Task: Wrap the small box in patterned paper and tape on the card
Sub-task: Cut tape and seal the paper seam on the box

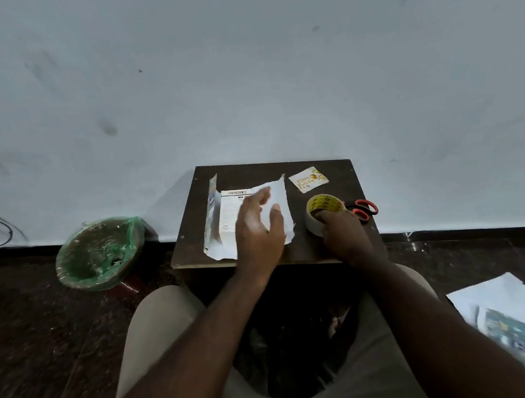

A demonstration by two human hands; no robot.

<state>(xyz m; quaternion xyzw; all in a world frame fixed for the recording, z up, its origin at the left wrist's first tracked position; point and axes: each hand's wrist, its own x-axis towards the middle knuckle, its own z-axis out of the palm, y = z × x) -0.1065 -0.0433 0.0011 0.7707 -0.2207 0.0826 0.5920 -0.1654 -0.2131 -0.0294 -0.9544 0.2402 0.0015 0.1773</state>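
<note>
A small white box (228, 214) with printed text lies on a sheet of wrapping paper (280, 197), white side up, on a small dark wooden table (341, 180). One paper flap is folded over the box's right part. My left hand (258, 227) hovers over that flap with fingers spread and relaxed; whether it touches the paper I cannot tell. My right hand (342, 233) grips a roll of tape with a yellow core (320, 208) to the right of the box. A "Happy Birthday" card (308, 179) lies at the table's back right.
Orange-handled scissors (365, 208) lie behind the tape roll at the table's right edge. A round bin lined with a green bag (99, 252) stands on the floor to the left. More patterned paper (515, 320) lies on the floor at the right. A wall rises behind the table.
</note>
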